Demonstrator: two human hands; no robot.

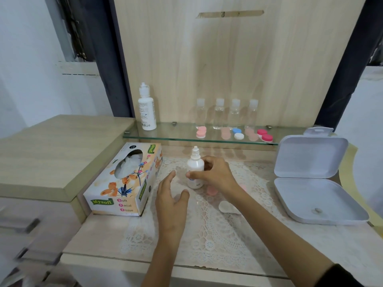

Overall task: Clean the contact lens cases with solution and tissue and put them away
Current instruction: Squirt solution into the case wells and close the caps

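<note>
A small white solution bottle (195, 165) stands upright on the lace mat, and my right hand (211, 172) grips its body with fingers and thumb. My left hand (171, 195) hovers just left of the bottle with relaxed fingers, holding nothing. A pink lens case (211, 190) lies on the mat, partly hidden under my right wrist. A white cap (226, 206) lies nearer me on the mat. On the glass shelf (165, 136) sit several lens cases: pink (200, 131), blue and white (238, 133), red (265, 135). The tissue box (126, 179) stands at the left.
An open white plastic box (310, 183) lies at the right, a small object in its base. A tall white bottle (146, 108) and several clear bottles (227, 113) stand on the shelf against the wooden back panel. A raised side cabinet (51, 152) is at the left.
</note>
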